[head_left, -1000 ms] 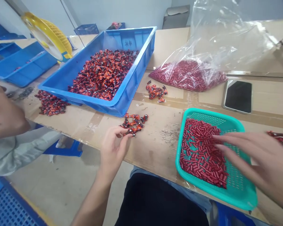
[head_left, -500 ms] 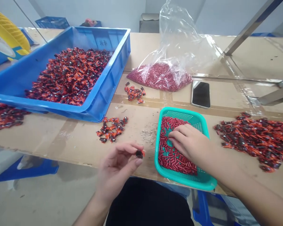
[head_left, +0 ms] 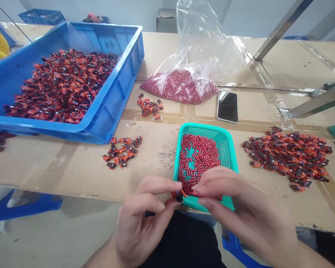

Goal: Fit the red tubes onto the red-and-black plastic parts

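A cardboard-covered table point(head_left: 86, 169) is spread across the frame. At upper left, a blue tray point(head_left: 115, 93) is heaped with black-and-orange pieces. At upper centre, red tubes are held in a clear bag point(head_left: 195, 52). Right of lower centre, more are contained in a green basket point(head_left: 225, 149). A pile point(head_left: 289, 158) of black-and-orange pieces is seen at right. At lower centre, the left hand point(head_left: 145, 219) is clamped, thumb and fingertips, on one black-and-orange piece point(head_left: 178, 196). The right hand point(head_left: 245, 208) is held over the basket's near end, fingertips and thumb drawn close; whether anything is gripped cannot be told. A phone point(head_left: 227, 107) is laid behind the basket.
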`<action>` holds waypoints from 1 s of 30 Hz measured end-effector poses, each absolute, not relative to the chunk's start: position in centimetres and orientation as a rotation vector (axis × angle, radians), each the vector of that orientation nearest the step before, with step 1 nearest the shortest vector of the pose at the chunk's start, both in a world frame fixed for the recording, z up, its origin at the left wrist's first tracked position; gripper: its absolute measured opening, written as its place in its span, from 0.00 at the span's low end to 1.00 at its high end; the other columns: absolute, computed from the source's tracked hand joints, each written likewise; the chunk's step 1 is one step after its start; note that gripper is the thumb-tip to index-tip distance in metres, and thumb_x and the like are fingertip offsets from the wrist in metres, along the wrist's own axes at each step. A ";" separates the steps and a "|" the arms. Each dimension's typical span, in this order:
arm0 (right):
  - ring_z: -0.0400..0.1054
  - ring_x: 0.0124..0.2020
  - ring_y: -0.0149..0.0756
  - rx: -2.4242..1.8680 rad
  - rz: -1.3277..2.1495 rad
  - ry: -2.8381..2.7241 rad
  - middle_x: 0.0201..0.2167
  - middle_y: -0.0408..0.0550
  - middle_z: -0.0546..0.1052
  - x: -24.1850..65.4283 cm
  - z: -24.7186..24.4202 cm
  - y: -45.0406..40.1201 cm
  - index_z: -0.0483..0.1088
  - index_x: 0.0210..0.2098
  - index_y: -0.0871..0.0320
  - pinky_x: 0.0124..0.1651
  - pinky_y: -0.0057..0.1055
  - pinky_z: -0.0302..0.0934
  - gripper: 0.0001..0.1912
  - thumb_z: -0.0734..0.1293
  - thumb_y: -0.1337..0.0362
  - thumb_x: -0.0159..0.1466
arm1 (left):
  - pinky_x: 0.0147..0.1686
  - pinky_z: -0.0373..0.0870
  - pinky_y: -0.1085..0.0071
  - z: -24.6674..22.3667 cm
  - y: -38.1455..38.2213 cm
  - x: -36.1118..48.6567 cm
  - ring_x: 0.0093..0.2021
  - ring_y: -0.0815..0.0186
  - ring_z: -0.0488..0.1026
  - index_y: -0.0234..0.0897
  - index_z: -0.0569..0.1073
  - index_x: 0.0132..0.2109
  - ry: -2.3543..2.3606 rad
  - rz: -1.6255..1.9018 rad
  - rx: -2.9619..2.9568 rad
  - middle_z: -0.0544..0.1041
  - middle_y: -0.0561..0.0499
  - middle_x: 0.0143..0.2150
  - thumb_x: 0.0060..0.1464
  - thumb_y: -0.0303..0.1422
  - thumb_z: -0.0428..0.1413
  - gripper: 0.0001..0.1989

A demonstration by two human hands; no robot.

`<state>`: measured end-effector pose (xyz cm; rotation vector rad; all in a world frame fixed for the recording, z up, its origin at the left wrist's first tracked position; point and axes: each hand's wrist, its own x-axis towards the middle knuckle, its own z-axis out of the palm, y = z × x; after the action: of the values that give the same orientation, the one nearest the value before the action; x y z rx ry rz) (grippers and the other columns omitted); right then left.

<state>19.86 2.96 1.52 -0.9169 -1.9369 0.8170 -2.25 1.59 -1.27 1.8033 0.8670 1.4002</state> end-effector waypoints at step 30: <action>0.70 0.33 0.33 -0.821 1.626 -1.608 0.34 0.47 0.76 18.2 0.3 1.5 0.79 0.39 0.55 0.36 0.26 0.66 0.17 0.71 0.47 0.69 | 0.47 0.81 0.71 -2.9 -2.1 -0.1 0.44 0.66 0.85 0.26 0.75 0.56 0.949 1.572 2.168 0.87 0.47 0.44 0.73 0.27 0.53 0.11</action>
<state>18.16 1.45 0.35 -0.8206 -1.6079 1.6261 -0.07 -2.08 -2.89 2.1675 0.9491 1.5719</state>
